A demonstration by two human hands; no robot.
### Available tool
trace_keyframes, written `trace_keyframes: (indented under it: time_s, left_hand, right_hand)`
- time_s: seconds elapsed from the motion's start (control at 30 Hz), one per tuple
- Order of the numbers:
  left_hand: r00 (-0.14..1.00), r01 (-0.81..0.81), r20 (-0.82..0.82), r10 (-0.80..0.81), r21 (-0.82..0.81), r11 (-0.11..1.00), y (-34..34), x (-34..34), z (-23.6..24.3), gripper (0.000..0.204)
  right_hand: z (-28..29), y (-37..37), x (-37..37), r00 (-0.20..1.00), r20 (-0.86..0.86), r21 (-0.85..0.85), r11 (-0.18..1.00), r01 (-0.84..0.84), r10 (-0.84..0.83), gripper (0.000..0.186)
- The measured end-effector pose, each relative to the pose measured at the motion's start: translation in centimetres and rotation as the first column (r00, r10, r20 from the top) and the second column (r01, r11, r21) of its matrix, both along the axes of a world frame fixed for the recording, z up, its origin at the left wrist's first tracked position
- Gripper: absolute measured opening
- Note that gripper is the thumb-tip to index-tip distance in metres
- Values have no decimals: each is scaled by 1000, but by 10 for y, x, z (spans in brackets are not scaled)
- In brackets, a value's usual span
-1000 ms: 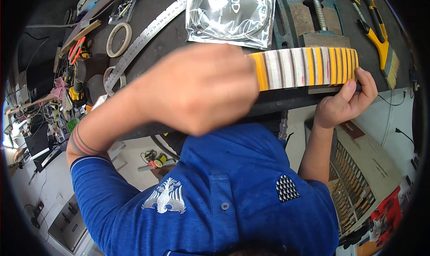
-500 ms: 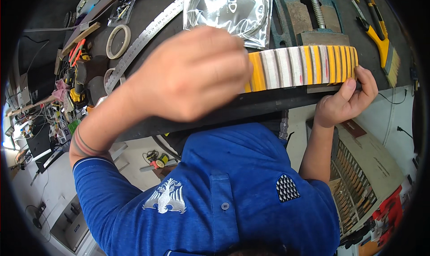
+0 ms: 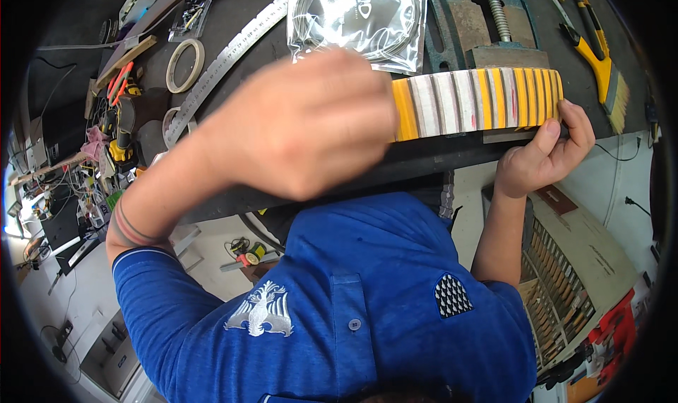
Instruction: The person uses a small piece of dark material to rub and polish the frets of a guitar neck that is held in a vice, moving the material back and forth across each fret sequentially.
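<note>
The dark workbench (image 3: 452, 164) runs left to right ahead of the person, and along its near edge lies the guitar neck (image 3: 473, 101), long axis left–right, its fretboard masked in yellow and whitish tape strips. The left hand (image 3: 304, 124), blurred and curled knuckles-up, covers the neck's left stretch; whether it grips anything I cannot tell. The right hand (image 3: 540, 156) pinches the neck's right end. Just beyond lies a clear, silvery packet (image 3: 357, 18) of coiled wire, a steel ruler (image 3: 226, 61) to its left.

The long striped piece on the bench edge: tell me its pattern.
Yellow tape bands alternating with pale grey strips, head view.
</note>
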State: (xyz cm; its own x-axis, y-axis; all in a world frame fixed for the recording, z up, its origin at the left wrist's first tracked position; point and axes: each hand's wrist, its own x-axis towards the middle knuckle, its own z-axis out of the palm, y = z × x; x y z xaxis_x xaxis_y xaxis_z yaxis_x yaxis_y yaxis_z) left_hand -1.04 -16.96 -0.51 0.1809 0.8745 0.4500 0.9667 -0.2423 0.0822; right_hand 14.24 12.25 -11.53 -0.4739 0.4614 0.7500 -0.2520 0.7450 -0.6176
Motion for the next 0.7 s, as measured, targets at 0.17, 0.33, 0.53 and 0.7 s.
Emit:
trace_keyframes:
  time_s: [0.17,0.33,0.53,0.7]
  left_hand:
    - [999,22,27,-21,-22,1000,3,0,3,27]
    - [996,67,56,-66,-14,998,3,12,-2,34]
    - [986,98,140,-87,-68,993,3,14,4,35]
    - [986,-166,-33,163,-114,980,-3,-31,19,43]
  right_hand:
    - [0,0,0,1000,-9,1,1000,-10,10,27]
    - [-1,1,0,1000,1,3,1000,-18,18,27]
    - [0,-1,-2,1000,-5,-5,1000,-21,21,27]
    - [-1,0,0,1000,2,14,1000,-2,2,27]
